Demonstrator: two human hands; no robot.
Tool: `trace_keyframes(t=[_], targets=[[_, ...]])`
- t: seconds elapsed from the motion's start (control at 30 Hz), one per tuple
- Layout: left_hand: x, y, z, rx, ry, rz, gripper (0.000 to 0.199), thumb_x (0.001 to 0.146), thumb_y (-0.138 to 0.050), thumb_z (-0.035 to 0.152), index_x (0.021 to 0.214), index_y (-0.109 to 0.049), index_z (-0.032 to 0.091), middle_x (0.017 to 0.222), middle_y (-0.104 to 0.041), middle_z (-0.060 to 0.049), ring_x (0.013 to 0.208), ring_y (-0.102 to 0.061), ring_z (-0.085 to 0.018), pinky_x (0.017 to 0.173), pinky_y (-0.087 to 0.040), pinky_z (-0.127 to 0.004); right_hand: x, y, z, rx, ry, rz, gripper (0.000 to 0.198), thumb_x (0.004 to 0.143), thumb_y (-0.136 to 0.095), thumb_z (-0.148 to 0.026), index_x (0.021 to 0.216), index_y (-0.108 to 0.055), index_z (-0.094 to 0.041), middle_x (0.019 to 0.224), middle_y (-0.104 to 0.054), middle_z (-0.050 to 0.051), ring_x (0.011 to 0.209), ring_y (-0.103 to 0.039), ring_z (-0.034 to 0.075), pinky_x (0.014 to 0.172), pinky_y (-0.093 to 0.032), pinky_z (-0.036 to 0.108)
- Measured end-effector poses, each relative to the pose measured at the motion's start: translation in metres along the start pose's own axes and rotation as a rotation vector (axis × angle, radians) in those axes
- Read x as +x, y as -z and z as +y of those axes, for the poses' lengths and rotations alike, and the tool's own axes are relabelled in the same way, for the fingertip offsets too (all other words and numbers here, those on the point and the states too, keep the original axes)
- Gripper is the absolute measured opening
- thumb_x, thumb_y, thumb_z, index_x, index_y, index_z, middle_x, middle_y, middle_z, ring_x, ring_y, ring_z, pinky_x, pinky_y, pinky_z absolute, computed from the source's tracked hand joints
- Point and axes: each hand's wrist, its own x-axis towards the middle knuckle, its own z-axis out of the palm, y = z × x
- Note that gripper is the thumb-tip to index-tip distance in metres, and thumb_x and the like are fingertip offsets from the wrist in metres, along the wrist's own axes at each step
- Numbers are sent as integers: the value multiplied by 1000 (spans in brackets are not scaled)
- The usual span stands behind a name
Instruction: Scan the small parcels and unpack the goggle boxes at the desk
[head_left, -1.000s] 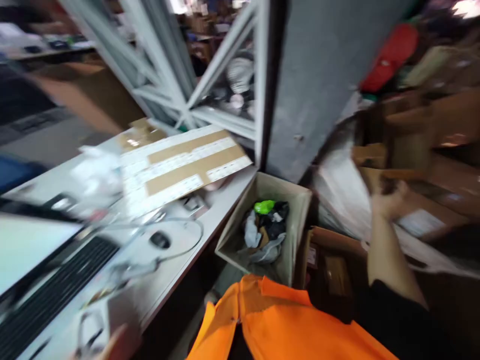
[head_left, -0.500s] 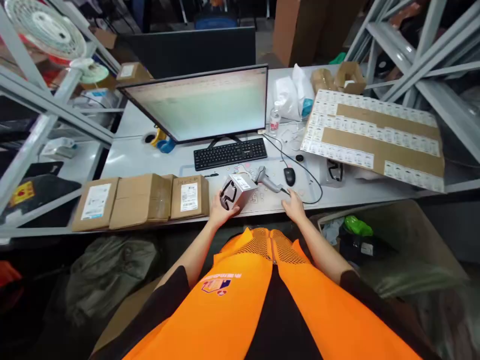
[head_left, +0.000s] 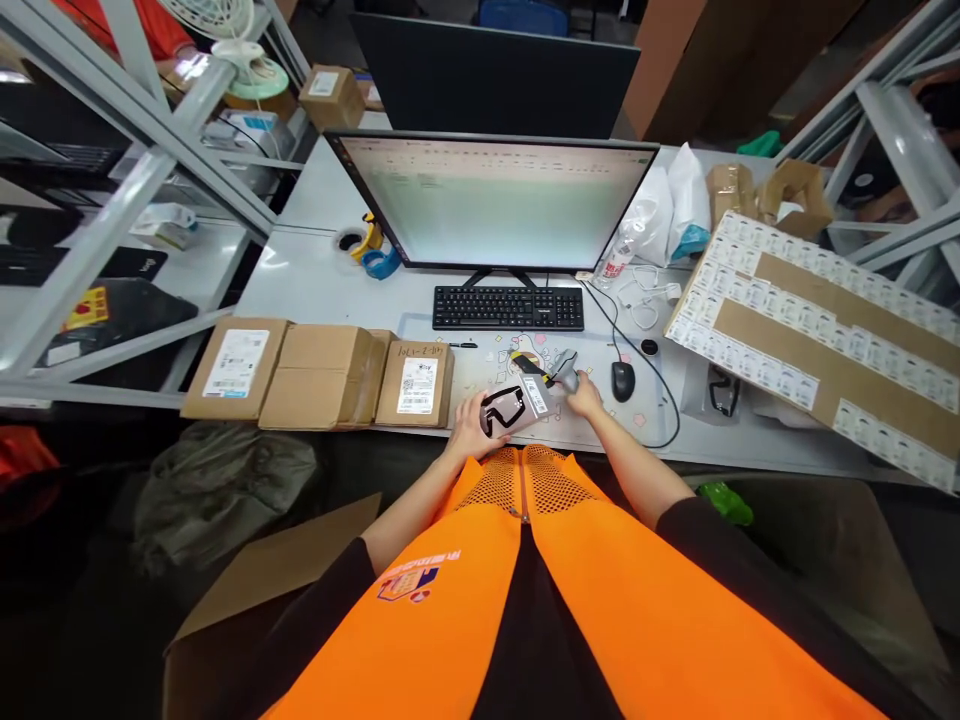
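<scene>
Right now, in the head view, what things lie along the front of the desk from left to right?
Labelled box → plain box → small box → left hand → goggles box → right hand on the scanner → mouse.

Even overhead light is falling on the grey desk (head_left: 315, 280) while the monitor (head_left: 495, 200) is glowing pale and washed out, the shelving at the left and right edges is bowing outward, and the near floor is sitting in deep shadow.
</scene>
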Motion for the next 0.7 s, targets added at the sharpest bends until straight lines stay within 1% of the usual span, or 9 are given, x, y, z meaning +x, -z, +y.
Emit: trace_keyframes(t=[0.07, 0.1, 0.17, 0.27, 0.37, 0.47, 0.57, 0.63, 0.7], targets=[[0, -1, 0, 28, -1, -14, 114, 67, -99, 39, 166, -46, 16, 165, -53, -22, 155, -47, -47, 133, -39, -63, -5, 19, 4, 74, 7, -106, 51, 94, -70, -38, 139, -66, -15, 111, -77, 16, 101, -73, 31, 89, -59, 36], [0, -1, 0, 38, 4, -17, 113, 68, -98, 38, 166, -46, 17, 165, -53, -22, 155, -47, -48, 133, -39, -63, -10, 32, 9, 120, 15, -174, 44, 95, -69, -43, 129, -69, -16, 93, -75, 11, 83, -71, 27, 77, -58, 34], [1, -2, 0, 47, 23, -16, 111, 70, -97, 38, 166, -46, 17, 166, -53, -21, 154, -47, -48, 133, -40, -63, -21, 60, 21, 245, 40, -367, 44, 94, -71, -55, 117, -72, -17, 69, -64, 2, 59, -59, 19, 60, -51, 30], [2, -3, 3, 43, 36, -3, 108, 73, -97, 39, 166, -47, 18, 165, -54, -21, 154, -48, -46, 132, -41, -63, -37, 97, 38, 400, 73, -675, 51, 85, -83, -60, 110, -72, -17, 57, -55, -5, 48, -48, 13, 51, -41, 25], [4, -3, 8, 47, 21, 2, 103, 74, -96, 34, 164, -50, 19, 162, -57, -19, 153, -50, -45, 131, -42, -62, -44, 112, 42, 415, 74, -766, 50, 82, -86, -58, 106, -72, -17, 56, -56, -5, 46, -47, 11, 50, -38, 24], [4, -1, 14, 34, 30, -5, 104, 71, -97, 31, 164, -50, 17, 161, -57, -21, 152, -51, -46, 131, -43, -62, -38, 105, 40, 401, 79, -680, 50, 85, -82, -59, 112, -72, -17, 56, -56, -6, 48, -49, 13, 52, -39, 24], [1, 4, 16, -19, 48, -4, 110, 68, -98, 33, 165, -50, 16, 163, -56, -23, 154, -50, -47, 132, -42, -64, -23, 87, 39, 206, 95, -408, 45, 94, -72, -56, 119, -73, -18, 65, -62, -2, 57, -57, 17, 58, -46, 28], [-6, 9, 15, -80, 50, 6, 112, 69, -99, 39, 166, -49, 17, 165, -54, -24, 157, -48, -47, 134, -39, -64, -12, 71, 39, -37, 101, -171, 45, 101, -66, -52, 127, -74, -17, 83, -74, 7, 76, -71, 25, 71, -53, 33], [-15, 13, 12, -164, 67, 21, 116, 68, -100, 47, 167, -48, 16, 166, -53, -25, 158, -47, -48, 135, -37, -64, -5, 51, 39, -233, 95, 2, 53, 106, -60, -47, 146, -68, -14, 114, -80, 18, 104, -77, 33, 88, -57, 39]])
